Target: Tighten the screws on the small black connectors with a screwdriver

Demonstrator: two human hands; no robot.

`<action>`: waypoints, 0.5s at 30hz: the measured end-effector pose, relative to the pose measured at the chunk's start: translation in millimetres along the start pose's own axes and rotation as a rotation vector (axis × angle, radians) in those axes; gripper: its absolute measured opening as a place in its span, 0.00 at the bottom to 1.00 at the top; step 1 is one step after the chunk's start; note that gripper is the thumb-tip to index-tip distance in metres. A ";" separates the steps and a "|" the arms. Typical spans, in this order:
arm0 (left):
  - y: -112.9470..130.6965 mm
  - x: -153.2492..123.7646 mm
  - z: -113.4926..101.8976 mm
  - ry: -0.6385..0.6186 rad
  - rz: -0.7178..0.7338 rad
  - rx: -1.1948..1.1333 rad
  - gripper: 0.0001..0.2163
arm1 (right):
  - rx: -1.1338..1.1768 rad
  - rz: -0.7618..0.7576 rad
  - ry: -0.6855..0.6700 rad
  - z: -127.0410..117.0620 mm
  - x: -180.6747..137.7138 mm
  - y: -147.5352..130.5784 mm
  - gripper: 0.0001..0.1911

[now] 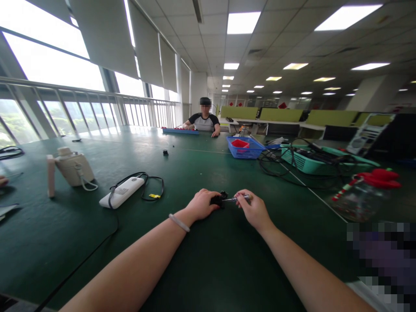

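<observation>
On the green table (201,251), my left hand (204,204) is closed around a small black part (216,200), whose exact kind I cannot make out. A thin screwdriver (238,198) with a metal shaft is pinched in my right hand (252,209). Its shaft points left, and the tip meets or nearly meets the black part. Dark bits (223,194) stick up just beyond my left fingers. A pale bracelet circles my left wrist.
To the left lie a white power bank (125,191) with a black cable and a beige bottle (76,168). A blue basket (250,151), a teal basket (302,164) with cables, and a red-lidded jar (364,199) stand right. A person (204,123) sits opposite.
</observation>
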State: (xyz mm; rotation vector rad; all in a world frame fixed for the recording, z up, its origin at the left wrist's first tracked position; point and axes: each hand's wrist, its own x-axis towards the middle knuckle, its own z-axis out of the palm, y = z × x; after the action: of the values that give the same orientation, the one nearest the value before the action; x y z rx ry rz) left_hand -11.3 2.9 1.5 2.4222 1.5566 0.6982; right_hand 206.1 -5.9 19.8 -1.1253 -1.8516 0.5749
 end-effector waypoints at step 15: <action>-2.0 1.8 -0.1 -0.025 0.014 0.029 0.24 | -0.107 -0.186 -0.047 -3.6 -6.5 -13.2 0.11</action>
State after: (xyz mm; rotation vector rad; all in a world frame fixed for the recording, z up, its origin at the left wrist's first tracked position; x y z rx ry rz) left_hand -12.4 5.3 1.3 2.4546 1.5529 0.6498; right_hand 204.3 -18.2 28.6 -1.0017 -2.0220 0.4029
